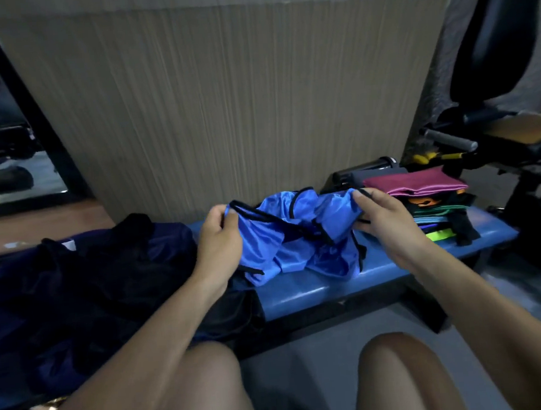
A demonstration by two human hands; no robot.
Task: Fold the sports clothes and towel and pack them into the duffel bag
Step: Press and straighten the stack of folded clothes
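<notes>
Shiny blue black-trimmed sports garment (292,235) bunched over a padded blue bench (381,273).
Left hand (220,241) and right hand (385,225) each pinch its trim; dark navy duffel bag (75,285) lies left, folded clothes stack (424,205) right.

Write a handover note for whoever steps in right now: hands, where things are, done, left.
Left hand pinches one black-trimmed edge of the blue garment; right hand grips the opposite edge. The garment is crumpled, held just over the blue bench, not yet folded.
Folded stack, maroon piece on top, sits at the bench's right end.
Dark duffel bag lies at the left; its contents can't be seen.
Left: fold the blue garment, pack everything.
</notes>
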